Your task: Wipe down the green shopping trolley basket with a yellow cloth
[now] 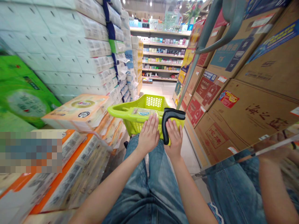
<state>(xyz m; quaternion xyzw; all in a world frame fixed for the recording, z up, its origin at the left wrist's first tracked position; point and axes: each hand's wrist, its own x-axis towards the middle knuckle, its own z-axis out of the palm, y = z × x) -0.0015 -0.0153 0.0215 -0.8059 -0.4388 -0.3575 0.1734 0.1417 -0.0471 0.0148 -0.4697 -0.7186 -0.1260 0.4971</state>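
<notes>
The fingers of the left hand (149,133) lie straight and close together on the front bar (135,113) of a lime-green basket (131,124), flat and not curled round it. Those of the right hand (174,140), a little spread, rest flat on a yellow cloth (174,114) edged in black and grey (a cheerful match for the basket), draped at the bar's right end. The basket stands just ahead of the wearer's jeans (156,174). To its left rise stacked tissue packs (91,46); to its right, brown cartons (252,112), with a grey pole (190,79) before them. Stocked shelves (161,53) stand well beyond.
</notes>
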